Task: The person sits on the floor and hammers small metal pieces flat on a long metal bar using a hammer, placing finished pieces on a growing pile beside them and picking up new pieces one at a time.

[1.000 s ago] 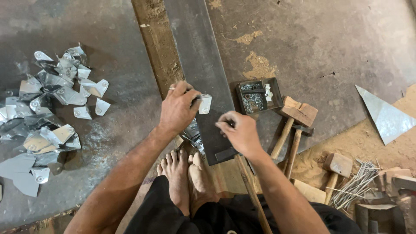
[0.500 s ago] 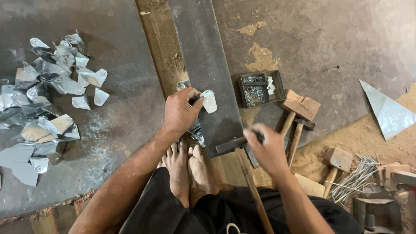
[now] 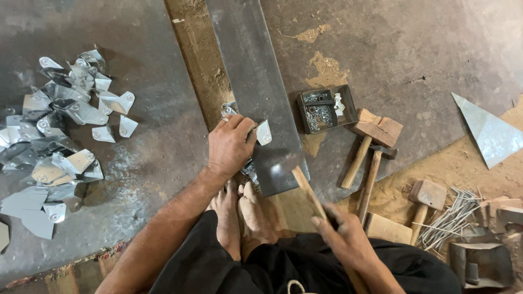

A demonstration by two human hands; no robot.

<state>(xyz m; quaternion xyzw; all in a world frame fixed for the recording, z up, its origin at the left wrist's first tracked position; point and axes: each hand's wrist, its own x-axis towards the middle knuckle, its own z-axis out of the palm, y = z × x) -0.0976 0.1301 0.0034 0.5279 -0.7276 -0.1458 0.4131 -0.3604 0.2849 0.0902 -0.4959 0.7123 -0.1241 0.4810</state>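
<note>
Hammer (image 3: 298, 179) handle diagonal, head up-left

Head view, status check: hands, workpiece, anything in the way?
Left hand pins small metal piece on steel bar. Right hand grips hammer, head blurred above the bar. Feet close below.

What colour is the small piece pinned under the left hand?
Shiny silver-grey; the small metal piece under the left hand shows in the head view.
</note>
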